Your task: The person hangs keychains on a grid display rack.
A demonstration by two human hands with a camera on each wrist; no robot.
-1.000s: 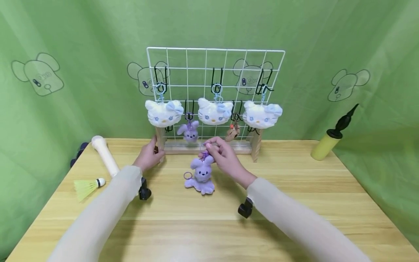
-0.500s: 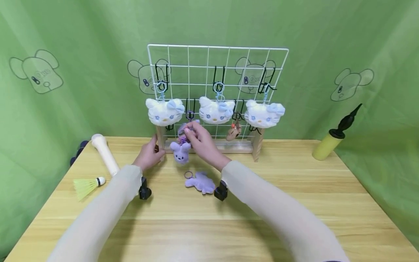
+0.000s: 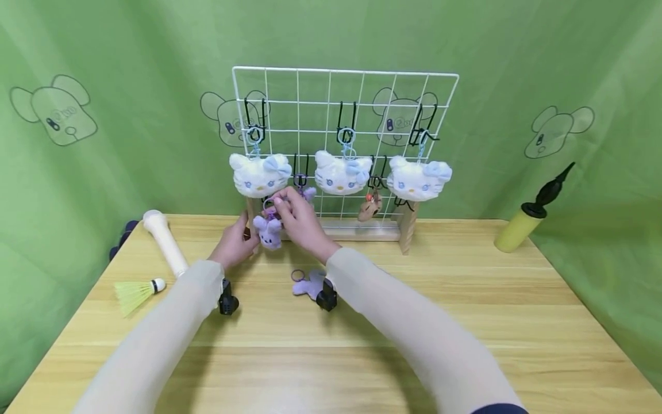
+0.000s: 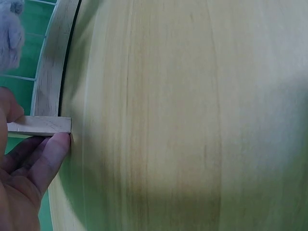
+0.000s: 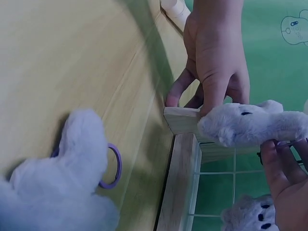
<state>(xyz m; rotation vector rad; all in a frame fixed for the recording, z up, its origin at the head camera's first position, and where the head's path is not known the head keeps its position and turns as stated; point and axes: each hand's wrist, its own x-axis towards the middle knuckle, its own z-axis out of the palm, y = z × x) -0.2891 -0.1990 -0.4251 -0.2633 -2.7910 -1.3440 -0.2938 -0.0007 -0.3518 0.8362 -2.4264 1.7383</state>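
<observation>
My left hand grips the left wooden leg of a white wire grid rack, thumb and fingers on opposite sides. The right hand pinches the ring of a purple plush bunny keychain, which dangles before the rack's lower left. In the right wrist view this bunny hangs close by the left hand. Behind my right hand, another purple bunny keychain hangs on a black hook, partly covered. A further purple plush keychain lies on the table, half hidden by the right wrist camera.
Three white cat plush keychains hang along the upper hooks. A brown plush keychain is at lower right. On the table's left are a white microphone-shaped object and a yellow shuttlecock; a yellow hand pump stands right.
My right hand has carried the purple bunny keychain up and left from above the one on the table to the rack's lower left. The left hand stays on the leg.
</observation>
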